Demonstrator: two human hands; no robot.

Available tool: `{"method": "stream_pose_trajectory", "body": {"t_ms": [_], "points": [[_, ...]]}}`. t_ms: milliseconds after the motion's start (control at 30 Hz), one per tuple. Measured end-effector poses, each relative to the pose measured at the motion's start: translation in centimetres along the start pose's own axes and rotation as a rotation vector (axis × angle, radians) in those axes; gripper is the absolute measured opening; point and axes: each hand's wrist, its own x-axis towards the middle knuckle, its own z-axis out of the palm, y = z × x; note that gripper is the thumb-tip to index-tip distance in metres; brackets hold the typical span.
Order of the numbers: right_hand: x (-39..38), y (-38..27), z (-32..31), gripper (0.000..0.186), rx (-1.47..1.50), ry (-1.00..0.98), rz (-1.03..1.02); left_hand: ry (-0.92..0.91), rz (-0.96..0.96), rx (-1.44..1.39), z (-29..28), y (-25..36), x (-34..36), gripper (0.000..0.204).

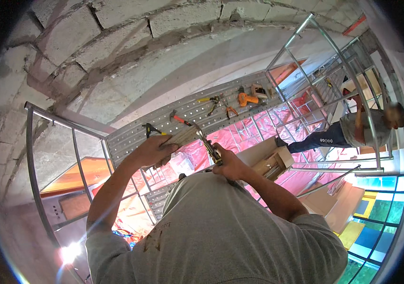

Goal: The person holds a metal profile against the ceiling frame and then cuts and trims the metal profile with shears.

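Note:
My right hand [231, 164] is closed around a plier-like hand tool [208, 146] with black and yellow handles. Its jaws point up and left, close to a flat tan strip [184, 137] between my hands. At that strip's left end is my left hand [153, 152], fingers bent and pressed together; they seem to grip the strip, partly hidden. Just beyond my left hand, a black-handled tool [153, 130] and a red-handled hammer [179, 119] lie on the perforated metal scaffold plank [133, 127].
Farther along the plank lie a yellow-handled tool [206, 99], orange-handled pliers [232, 111], an orange drill [248, 98] and a small box [259, 91]. Scaffold rails [30, 151] stand left and right. A rough block wall [117, 42] rises ahead. Another person [363, 128] is at the right, below.

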Motion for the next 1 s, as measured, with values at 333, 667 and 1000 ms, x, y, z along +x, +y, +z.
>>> {"method": "stream_pose_trajectory", "body": {"t_ms": [333, 667, 1000], "points": [[-0.2, -0.4, -1.3, 0.066, -0.221, -0.040, 0.007, -0.147, 0.002, 0.112, -2.9, 0.6, -0.6, 0.038], [-0.2, 0.4, -2.8, 0.064, -0.225, -0.065, -0.011, -0.071, -0.055, 0.134, -5.6, 1.2, -1.7, 0.034], [1.6, -1.1, -5.4, 0.084, -0.157, -0.239, 0.023, -0.120, -0.016, 0.161, -5.1, 1.8, -2.3, 0.034]]}}
